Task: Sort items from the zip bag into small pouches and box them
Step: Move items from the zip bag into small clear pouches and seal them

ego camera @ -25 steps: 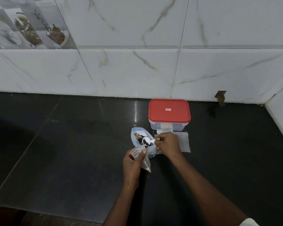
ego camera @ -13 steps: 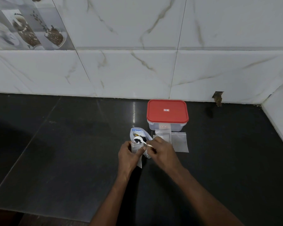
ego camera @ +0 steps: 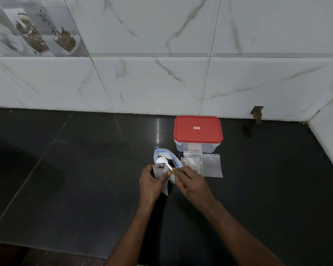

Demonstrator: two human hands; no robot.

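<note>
My left hand (ego camera: 152,183) grips a small clear pouch (ego camera: 160,172) upright, with some dark bits near its open top. A white plastic spoon (ego camera: 162,162) is pinched by its handle in my right hand (ego camera: 190,182), its bowl sitting just above the pouch mouth. Right behind them stands the blue-printed zip bag (ego camera: 166,154), open, with dark and yellow contents showing. A clear box with a red lid (ego camera: 198,129) sits shut behind it on the black counter (ego camera: 75,179).
Two or three flat empty pouches (ego camera: 202,164) lie in front of the box, just right of my right hand. White marble tiles form the wall behind and a side wall at the far right. The counter's front edge runs along the bottom left.
The spoon came out of the zip bag and moved left over the pouch. My left hand raised the pouch upright under it, and dark bits now show in the pouch.
</note>
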